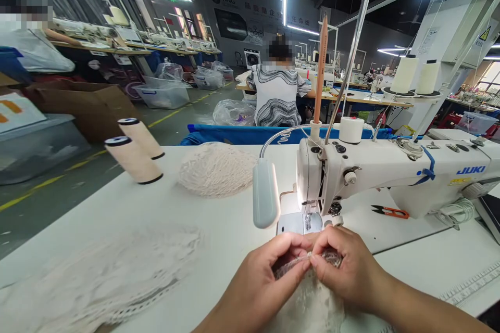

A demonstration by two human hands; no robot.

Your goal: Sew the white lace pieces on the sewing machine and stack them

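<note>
Head view: the white table [219,218] fills the lower frame, and the sewing machine [390,171] stands at one o'clock from the hands. A flat lace spread [117,270] lies at nine o'clock, a heaped lace bundle [216,169] at eleven, and two thread cones [133,158] at ten. The lamp [264,192] glows at twelve, just left of the needle. Red-handled snips [390,212] lie at two o'clock under the machine arm.

Smallest and nearest, the lace piece [308,302] sits at six o'clock from the needle, at the table's near edge. The left hand [261,281] and right hand [351,270] each pinch its top edge narrowly between thumb and forefinger, fingertips almost touching, while the rest drapes down toward the person.

The piece looks light, limp and openwork, so it would likely stretch, slip or snag. The denser border band seems the safer hold, with pinches set close together.
</note>
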